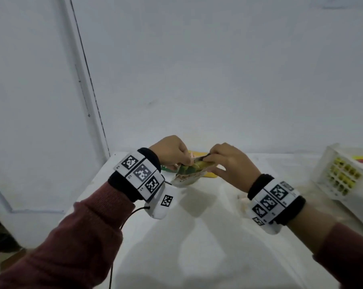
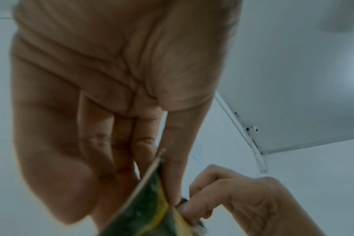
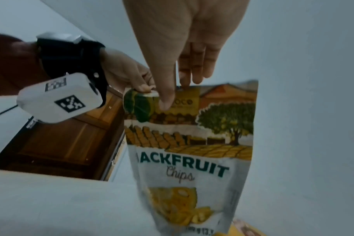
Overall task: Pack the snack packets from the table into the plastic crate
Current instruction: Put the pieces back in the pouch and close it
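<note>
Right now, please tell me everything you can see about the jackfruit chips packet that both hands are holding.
The white, glossy plastic jackfruit chips packet is a flat pouch. Its upper part shows a printed tree, orange buildings and green leaves; below stand the words "Chips" and pictures of yellow fruit pieces. It looks sealed and hangs upright, lifted above the white table. The left hand pinches its top left corner, and the right hand pinches the top edge beside it. The right grip has the thumb on the front.
</note>
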`<state>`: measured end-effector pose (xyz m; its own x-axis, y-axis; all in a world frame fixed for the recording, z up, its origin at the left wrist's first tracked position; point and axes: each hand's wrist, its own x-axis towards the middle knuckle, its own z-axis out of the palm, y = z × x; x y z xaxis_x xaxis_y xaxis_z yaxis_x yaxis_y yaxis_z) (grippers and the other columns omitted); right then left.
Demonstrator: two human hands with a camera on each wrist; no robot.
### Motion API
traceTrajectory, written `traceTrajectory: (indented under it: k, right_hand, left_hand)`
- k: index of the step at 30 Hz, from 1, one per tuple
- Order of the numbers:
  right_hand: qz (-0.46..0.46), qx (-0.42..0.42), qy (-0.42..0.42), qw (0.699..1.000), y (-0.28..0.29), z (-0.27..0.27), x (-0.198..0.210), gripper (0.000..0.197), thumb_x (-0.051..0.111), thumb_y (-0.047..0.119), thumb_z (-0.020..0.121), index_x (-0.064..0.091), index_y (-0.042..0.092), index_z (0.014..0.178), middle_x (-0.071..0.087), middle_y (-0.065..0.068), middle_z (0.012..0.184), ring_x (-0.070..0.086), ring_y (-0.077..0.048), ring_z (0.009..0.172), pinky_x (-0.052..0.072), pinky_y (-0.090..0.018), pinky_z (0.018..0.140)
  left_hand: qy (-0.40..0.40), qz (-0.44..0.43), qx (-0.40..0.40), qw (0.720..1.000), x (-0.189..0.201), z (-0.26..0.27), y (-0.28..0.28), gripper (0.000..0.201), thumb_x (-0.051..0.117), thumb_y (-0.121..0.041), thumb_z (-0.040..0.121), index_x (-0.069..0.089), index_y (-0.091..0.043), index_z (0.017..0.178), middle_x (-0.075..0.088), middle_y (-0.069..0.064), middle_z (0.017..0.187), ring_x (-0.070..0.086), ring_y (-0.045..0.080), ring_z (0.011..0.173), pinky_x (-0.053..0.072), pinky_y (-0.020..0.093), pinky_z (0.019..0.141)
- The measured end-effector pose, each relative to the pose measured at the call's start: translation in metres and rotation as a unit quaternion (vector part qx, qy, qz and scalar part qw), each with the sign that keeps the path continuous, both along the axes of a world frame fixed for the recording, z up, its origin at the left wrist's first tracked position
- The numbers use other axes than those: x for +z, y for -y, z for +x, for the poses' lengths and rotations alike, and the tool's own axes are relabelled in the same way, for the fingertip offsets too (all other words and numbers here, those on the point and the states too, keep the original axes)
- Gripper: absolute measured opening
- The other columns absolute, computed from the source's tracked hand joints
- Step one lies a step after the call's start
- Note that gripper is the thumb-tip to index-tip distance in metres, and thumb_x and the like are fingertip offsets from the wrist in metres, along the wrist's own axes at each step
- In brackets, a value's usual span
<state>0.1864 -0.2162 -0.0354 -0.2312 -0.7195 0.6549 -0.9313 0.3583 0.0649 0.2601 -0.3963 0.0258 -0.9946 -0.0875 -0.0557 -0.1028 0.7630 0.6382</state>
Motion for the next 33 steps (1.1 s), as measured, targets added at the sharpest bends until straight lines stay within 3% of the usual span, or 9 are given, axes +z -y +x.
traceTrajectory:
  k: [4, 7, 12, 16, 19, 22, 27, 30, 33]
  right_hand:
    - [-0.021, 0.022, 0.001, 1.000, -0.009, -0.007, 0.002, 0.011, 0.054, 0.001, 0.066, 0.059, 0.007, 0.073, 0.063, -0.007, 0.069, 0.056, -0.026, 0.061, 0.051, -0.032, 0.051]
    - [0.008, 0.015, -0.013, 1.000, -0.010, -0.010, 0.003, 0.022, 0.038, 0.005, 0.071, 0.053, 0.012, 0.086, 0.065, -0.007, 0.068, 0.058, -0.022, 0.059, 0.045, -0.030, 0.044]
    - [0.048, -0.006, -0.046, 0.998, -0.009, -0.011, 0.007, 0.027, 0.056, 0.002, 0.071, 0.061, 0.016, 0.094, 0.069, 0.000, 0.073, 0.064, -0.021, 0.059, 0.030, -0.019, 0.045]
    - [0.032, -0.010, -0.050, 0.998, -0.015, -0.010, -0.003, 0.042, 0.066, 0.000, 0.064, 0.042, 0.020, 0.092, 0.059, -0.002, 0.052, 0.053, -0.022, 0.039, 0.024, -0.020, 0.036]
    - [0.055, -0.012, -0.030, 0.998, -0.017, -0.005, -0.009, 0.053, 0.082, 0.002, 0.049, 0.047, 0.017, 0.086, 0.052, -0.001, 0.045, 0.046, -0.021, 0.031, 0.021, -0.019, 0.036]
    - [0.064, -0.006, -0.010, 0.998, -0.014, -0.004, -0.012, 0.037, 0.082, 0.004, 0.057, 0.060, 0.009, 0.087, 0.057, -0.004, 0.049, 0.052, -0.024, 0.036, 0.028, -0.022, 0.037]
    - [0.058, 0.000, 0.030, 0.998, -0.016, -0.011, -0.024, 0.037, 0.078, 0.003, 0.057, 0.059, 0.011, 0.089, 0.059, -0.004, 0.049, 0.053, -0.024, 0.036, 0.039, -0.024, 0.033]
    - [0.056, 0.031, 0.036, 0.997, -0.016, -0.007, -0.018, 0.022, 0.067, 0.007, 0.069, 0.065, 0.003, 0.090, 0.067, -0.013, 0.066, 0.063, -0.031, 0.056, 0.051, -0.036, 0.046]
    - [-0.005, 0.081, 0.002, 0.997, -0.027, -0.004, -0.003, 0.028, 0.053, 0.015, 0.076, 0.066, 0.001, 0.096, 0.066, -0.016, 0.101, 0.053, -0.022, 0.097, 0.044, -0.028, 0.085]
  left_hand:
    - [-0.004, 0.042, 0.025, 0.999, 0.000, -0.010, -0.015, 0.026, 0.063, -0.014, 0.086, 0.057, -0.012, 0.061, 0.057, -0.002, 0.071, 0.055, 0.008, 0.065, 0.052, 0.017, 0.053]
    - [-0.077, -0.055, 0.022, 0.995, 0.005, -0.013, -0.026, 0.014, 0.061, -0.014, 0.086, 0.063, -0.010, 0.073, 0.060, -0.002, 0.076, 0.055, 0.008, 0.064, 0.046, 0.014, 0.053]
    - [-0.094, -0.187, -0.040, 0.977, 0.006, -0.018, -0.044, 0.017, 0.064, -0.011, 0.082, 0.058, -0.013, 0.097, 0.054, -0.004, 0.079, 0.054, 0.016, 0.080, 0.044, 0.025, 0.069]
    - [-0.185, -0.232, 0.019, 0.955, 0.004, -0.023, -0.046, 0.017, 0.047, 0.001, 0.085, 0.043, -0.016, 0.086, 0.053, 0.008, 0.086, 0.052, 0.027, 0.078, 0.036, 0.028, 0.064]
    - [-0.188, -0.283, 0.035, 0.940, 0.001, -0.027, -0.050, 0.019, 0.045, 0.006, 0.081, 0.050, -0.011, 0.084, 0.050, 0.010, 0.092, 0.052, 0.030, 0.085, 0.035, 0.031, 0.068]
    - [-0.142, -0.326, 0.028, 0.934, -0.006, -0.032, -0.053, 0.022, 0.048, -0.003, 0.089, 0.063, -0.002, 0.105, 0.053, 0.012, 0.115, 0.056, 0.030, 0.101, 0.043, 0.030, 0.084]
    - [-0.146, -0.286, -0.003, 0.947, -0.009, -0.030, -0.049, 0.030, 0.044, -0.011, 0.094, 0.061, -0.002, 0.116, 0.052, 0.010, 0.122, 0.054, 0.025, 0.105, 0.041, 0.029, 0.089]
    - [-0.128, -0.277, -0.027, 0.952, -0.011, -0.028, -0.046, 0.031, 0.043, -0.005, 0.093, 0.058, -0.003, 0.120, 0.049, 0.010, 0.124, 0.053, 0.026, 0.107, 0.040, 0.029, 0.091]
    - [-0.134, -0.303, -0.027, 0.943, -0.017, -0.031, -0.043, 0.029, 0.046, -0.006, 0.092, 0.059, -0.007, 0.118, 0.051, 0.010, 0.120, 0.056, 0.027, 0.102, 0.044, 0.031, 0.089]
